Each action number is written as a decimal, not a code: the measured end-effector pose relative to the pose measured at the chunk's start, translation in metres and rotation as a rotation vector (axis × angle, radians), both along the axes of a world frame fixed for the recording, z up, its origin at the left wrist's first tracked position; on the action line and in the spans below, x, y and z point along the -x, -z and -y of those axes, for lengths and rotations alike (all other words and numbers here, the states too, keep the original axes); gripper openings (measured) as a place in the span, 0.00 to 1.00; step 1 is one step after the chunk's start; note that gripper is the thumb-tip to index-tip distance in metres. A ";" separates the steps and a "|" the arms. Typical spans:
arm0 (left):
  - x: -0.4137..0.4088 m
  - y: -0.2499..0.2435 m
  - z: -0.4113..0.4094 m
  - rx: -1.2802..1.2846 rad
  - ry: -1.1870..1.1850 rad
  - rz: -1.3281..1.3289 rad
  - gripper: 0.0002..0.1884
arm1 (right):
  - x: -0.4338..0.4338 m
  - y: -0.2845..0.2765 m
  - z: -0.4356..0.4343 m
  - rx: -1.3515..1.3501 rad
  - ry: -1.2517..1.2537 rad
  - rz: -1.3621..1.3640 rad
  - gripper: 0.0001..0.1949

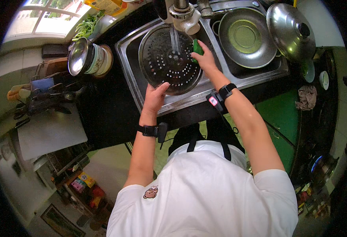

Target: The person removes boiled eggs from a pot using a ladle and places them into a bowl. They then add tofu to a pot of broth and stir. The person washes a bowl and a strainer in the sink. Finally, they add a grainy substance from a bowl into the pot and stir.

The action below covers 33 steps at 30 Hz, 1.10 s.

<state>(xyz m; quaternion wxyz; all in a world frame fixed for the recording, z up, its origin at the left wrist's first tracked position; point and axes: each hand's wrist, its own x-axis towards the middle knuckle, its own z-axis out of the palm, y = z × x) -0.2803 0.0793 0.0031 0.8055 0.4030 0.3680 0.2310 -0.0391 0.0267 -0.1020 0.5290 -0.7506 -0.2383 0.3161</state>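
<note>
A round metal steamer plate with many small holes (169, 66) is held over the left basin of a steel double sink (170, 105). My left hand (156, 96) grips its near rim, the thumb lying on top. In my right hand (205, 59) is a green scouring pad (197, 51), held at the plate's right edge. Water (175, 40) runs from the faucet (181, 16) onto the upper middle of the plate.
A wok (246, 37) rests over the right basin, with a domed metal lid (290, 32) beside it. Left of the sink are stacked bowls (95, 59) and green vegetables (87, 26). A crumpled cloth (306, 97) lies at right, near a small white bowl (324, 80).
</note>
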 end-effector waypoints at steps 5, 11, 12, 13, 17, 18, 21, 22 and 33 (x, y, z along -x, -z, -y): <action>0.033 -0.006 -0.069 0.278 0.193 0.082 0.23 | -0.033 0.011 -0.006 -0.190 -0.114 0.164 0.28; 0.001 -0.007 -0.073 0.053 0.205 -0.187 0.19 | -0.014 -0.026 -0.028 -0.156 -0.271 0.631 0.29; -0.003 -0.008 -0.065 0.034 0.187 -0.163 0.19 | 0.003 -0.028 -0.032 -0.252 -0.285 0.726 0.30; -0.008 -0.005 -0.059 0.018 0.173 -0.138 0.20 | 0.023 -0.031 -0.035 -0.180 -0.422 0.620 0.30; -0.014 0.012 -0.042 -0.037 -0.002 -0.059 0.19 | 0.070 -0.075 -0.056 -0.329 -0.511 0.727 0.25; -0.013 0.004 -0.042 0.019 0.020 -0.060 0.20 | 0.062 -0.078 -0.060 -0.220 -0.504 0.825 0.22; -0.004 0.001 -0.038 -0.094 -0.030 -0.081 0.20 | 0.020 -0.092 -0.066 0.353 -0.777 0.649 0.29; -0.007 -0.004 -0.038 -0.144 -0.052 -0.046 0.19 | 0.015 -0.060 -0.049 0.102 -0.498 0.572 0.29; -0.014 0.007 -0.025 -0.208 -0.050 -0.098 0.19 | 0.029 -0.059 -0.057 0.261 -0.666 0.857 0.30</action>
